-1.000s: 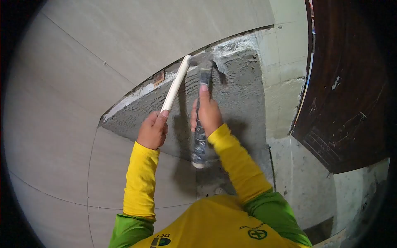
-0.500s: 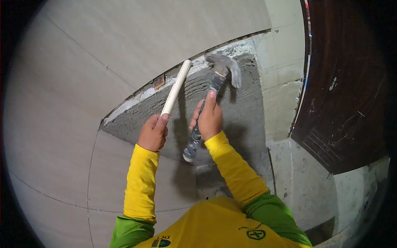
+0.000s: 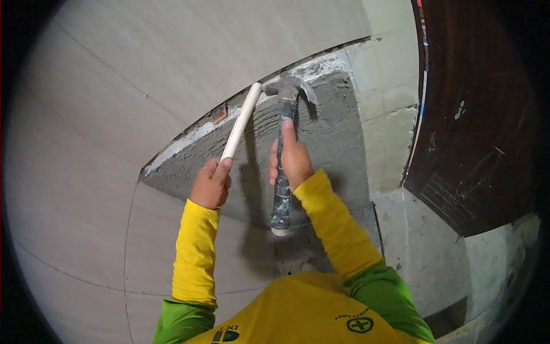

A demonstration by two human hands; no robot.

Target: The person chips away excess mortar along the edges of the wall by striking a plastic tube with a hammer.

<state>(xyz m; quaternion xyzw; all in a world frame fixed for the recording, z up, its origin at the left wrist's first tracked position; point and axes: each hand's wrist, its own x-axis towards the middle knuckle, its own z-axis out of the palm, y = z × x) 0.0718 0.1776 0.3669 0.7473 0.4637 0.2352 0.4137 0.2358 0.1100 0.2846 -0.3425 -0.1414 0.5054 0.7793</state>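
Observation:
My left hand (image 3: 210, 183) is closed around the lower end of a pale, smooth stick (image 3: 240, 122), which slants up and to the right. Whether it is wood or plastic I cannot tell. A claw hammer (image 3: 281, 200), its handle wrapped in dark, smeared tape, is in my right hand (image 3: 293, 157), thumb along the handle. The hammer's face meets or nearly meets the stick's upper end, with the claw pointing right. Behind both tools lies rough grey mortar (image 3: 338, 137) with ridges, bordered by a whitish strip along its upper edge.
Large grey tiles (image 3: 114, 137) surround the mortar on the left and above, with thin joints between them. A small brown chip (image 3: 219, 113) sits at the tile edge. On the right are pale tiles (image 3: 389, 137) and a dark, scratched panel (image 3: 475, 132).
The hammer has swung left, its head now at the stick's upper end and its handle more upright. My left hand and the stick have barely moved.

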